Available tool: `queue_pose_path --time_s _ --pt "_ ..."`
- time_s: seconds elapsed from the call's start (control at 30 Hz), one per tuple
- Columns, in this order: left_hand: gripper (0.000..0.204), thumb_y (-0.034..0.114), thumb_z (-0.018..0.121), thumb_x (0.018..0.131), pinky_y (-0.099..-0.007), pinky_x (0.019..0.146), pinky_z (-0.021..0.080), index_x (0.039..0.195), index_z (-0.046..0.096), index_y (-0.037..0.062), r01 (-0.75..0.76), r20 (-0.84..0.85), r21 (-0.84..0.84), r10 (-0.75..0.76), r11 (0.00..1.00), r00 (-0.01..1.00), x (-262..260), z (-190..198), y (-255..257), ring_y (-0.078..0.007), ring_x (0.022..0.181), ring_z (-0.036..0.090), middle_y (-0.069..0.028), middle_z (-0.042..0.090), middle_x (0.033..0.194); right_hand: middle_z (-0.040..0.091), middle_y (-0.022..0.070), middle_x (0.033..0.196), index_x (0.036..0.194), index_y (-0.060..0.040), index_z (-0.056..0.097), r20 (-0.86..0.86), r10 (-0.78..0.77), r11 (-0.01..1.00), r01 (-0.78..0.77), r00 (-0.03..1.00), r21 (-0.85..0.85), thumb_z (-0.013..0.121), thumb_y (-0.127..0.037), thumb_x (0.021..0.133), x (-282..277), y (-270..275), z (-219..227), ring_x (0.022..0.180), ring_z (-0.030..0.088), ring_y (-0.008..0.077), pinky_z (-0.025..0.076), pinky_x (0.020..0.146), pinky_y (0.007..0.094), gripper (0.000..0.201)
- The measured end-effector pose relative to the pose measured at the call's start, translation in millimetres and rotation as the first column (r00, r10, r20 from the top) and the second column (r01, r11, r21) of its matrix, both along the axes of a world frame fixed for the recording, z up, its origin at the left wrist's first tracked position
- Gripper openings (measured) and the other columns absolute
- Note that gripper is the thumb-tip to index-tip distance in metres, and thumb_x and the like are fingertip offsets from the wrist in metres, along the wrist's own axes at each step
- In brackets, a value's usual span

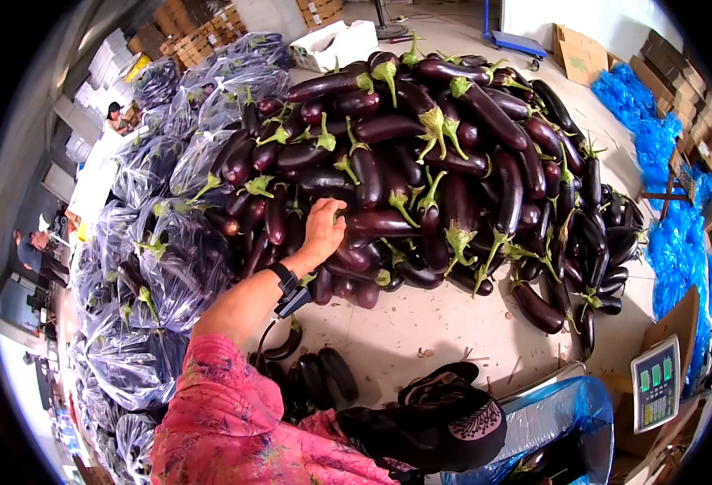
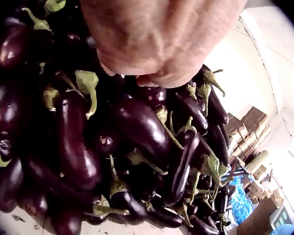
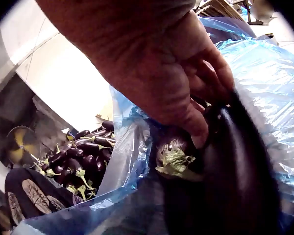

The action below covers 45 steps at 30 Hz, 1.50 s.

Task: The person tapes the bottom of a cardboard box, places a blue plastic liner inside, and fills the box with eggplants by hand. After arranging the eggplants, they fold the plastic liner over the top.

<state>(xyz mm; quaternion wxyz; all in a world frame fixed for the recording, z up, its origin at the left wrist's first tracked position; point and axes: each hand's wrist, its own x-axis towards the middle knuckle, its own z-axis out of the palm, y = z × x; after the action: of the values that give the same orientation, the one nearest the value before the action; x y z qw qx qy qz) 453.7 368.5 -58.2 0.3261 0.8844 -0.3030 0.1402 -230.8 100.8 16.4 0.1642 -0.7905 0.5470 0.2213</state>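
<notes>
My left hand (image 1: 320,234) reaches into the front of a big heap of glossy dark purple eggplants (image 1: 388,128). Its fingers are bent down at the end of an eggplant (image 1: 382,223), with a bit of green showing by the fingertips. In the left wrist view, the back of the left hand (image 2: 159,39) covers what the fingertips hold. Inside a blue plastic bag (image 3: 130,193), my right hand (image 3: 161,73) grips the upper end of a large dark eggplant (image 3: 235,166). A second eggplant with a pale green cap (image 3: 176,164) lies beside the thumb.
Clear plastic bags (image 1: 174,275) packed with eggplants line the left side. A digital scale display (image 1: 656,383) stands at lower right, near blue plastic sheeting (image 1: 671,234). A white foam box (image 1: 335,46) and a blue cart (image 1: 514,42) are behind the heap. Two people sit at far left.
</notes>
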Motion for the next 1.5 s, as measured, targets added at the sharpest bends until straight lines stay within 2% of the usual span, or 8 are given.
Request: queue_pose_path --time_s 0.17,0.3,0.47,0.6,0.7,0.77,1.13,1.5 --pt "0.029 -0.002 0.061 0.076 -0.0437 0.101 0.043 0.104 0.064 0.0024 -0.008 0.266 -0.026 0.014 1.0 0.964 4.9 57.7 23.8 -0.0362 0.112 0.055 -0.0173 0.061 0.113 0.072 0.0165 0.109 0.124 -0.0106 0.067 -0.032 0.039 0.999 -0.038 0.999 0.023 0.077 -0.037 0.082 0.2 -4.4 0.4 0.1 0.068 0.0372 0.054 0.085 0.0439 0.051" --pt "0.049 0.014 0.068 0.079 -0.048 0.105 0.037 0.127 0.057 0.0075 -0.411 0.552 0.012 0.337 0.912 0.763 88.7 97.3 85.8 -0.0405 0.12 0.049 -0.019 0.055 0.128 0.072 0.0159 0.108 0.122 -0.0106 0.068 -0.075 0.066 0.997 -0.063 0.995 0.036 0.077 -0.037 0.082 -4.5 -7.7 -7.8 0.099 0.068 0.0365 0.054 0.084 0.0438 0.048" --pt "0.066 0.036 0.074 0.083 -0.0532 0.096 0.048 0.135 0.049 0.005 -0.573 -0.009 0.093 0.576 0.814 0.817 170.5 78.1 164.7 -0.0436 0.112 0.058 -0.0232 0.055 0.13 0.073 0.0164 0.103 0.115 -0.0082 0.07 0.097 0.097 0.989 -0.107 0.991 0.106 0.078 -0.03 0.082 -23.0 -19.2 -23.3 0.095 0.07 0.0326 0.055 0.081 0.0418 0.04" --pt "0.052 0.026 0.073 0.085 -0.0474 0.084 0.059 0.123 0.052 -0.0022 -0.538 -0.636 -0.582 0.071 0.609 0.769 107.7 83.4 150.6 -0.0266 0.102 0.062 -0.0128 0.062 0.109 0.074 0.017 0.099 0.112 -0.0061 0.07 0.073 0.09 0.993 -0.095 0.993 0.067 0.079 -0.027 0.081 -15.6 -13.7 -13.4 0.091 0.071 0.0316 0.055 0.079 0.0415 0.038" --pt "0.046 0.024 0.068 0.091 -0.0505 0.095 0.055 0.125 0.052 -0.0021 -0.61 -0.613 -0.759 -0.565 0.228 0.552 29.4 68.2 158.4 -0.0326 0.11 0.06 -0.0168 0.062 0.12 0.073 0.018 0.098 0.111 -0.0046 0.07 0.25 0.174 0.978 -0.196 0.952 0.065 0.079 -0.027 0.081 -43.1 -25.0 -38.7 0.089 0.071 0.0328 0.054 0.078 0.0429 0.038" --pt "0.048 0.018 0.063 0.091 -0.0516 0.099 0.052 0.133 0.049 0.0 -0.676 -0.575 -0.704 -0.734 0.218 0.362 -19.5 48.8 159.0 -0.0423 0.123 0.053 -0.0209 0.055 0.132 0.073 0.0184 0.099 0.112 -0.0043 0.069 0.397 0.0 0.978 -0.084 0.918 0.193 0.078 -0.028 0.082 -38.2 -26.3 -34.2 0.09 0.071 0.0334 0.054 0.078 0.0431 0.04" --pt "0.091 0.057 0.079 0.077 -0.0535 0.109 0.042 0.142 0.041 0.0056 -0.349 -0.421 -0.843 -0.906 0.41 -0.048 -143.7 63.3 10.4 -0.0351 0.131 0.049 -0.016 0.053 0.137 0.067 0.023 0.103 0.117 -0.0019 0.061 0.269 0.197 0.978 -0.169 0.943 -0.123 0.072 -0.029 0.078 -44.2 -5.0 -34.7 0.095 0.061 0.0447 0.047 0.08 0.0515 0.049" --pt "0.093 0.049 0.082 0.075 -0.0542 0.107 0.045 0.142 0.038 0.0027 -0.079 -0.473 -0.862 -0.849 0.502 -0.235 -206.3 131.1 -98.6 -0.0316 0.121 0.057 -0.0167 0.056 0.131 0.065 0.0155 0.107 0.124 -0.0116 0.061 0.223 0.157 0.964 -0.1 0.962 -0.246 0.076 -0.032 0.076 -46.1 8.4 -44.0 0.102 0.059 0.0381 0.049 0.085 0.0481 0.054"
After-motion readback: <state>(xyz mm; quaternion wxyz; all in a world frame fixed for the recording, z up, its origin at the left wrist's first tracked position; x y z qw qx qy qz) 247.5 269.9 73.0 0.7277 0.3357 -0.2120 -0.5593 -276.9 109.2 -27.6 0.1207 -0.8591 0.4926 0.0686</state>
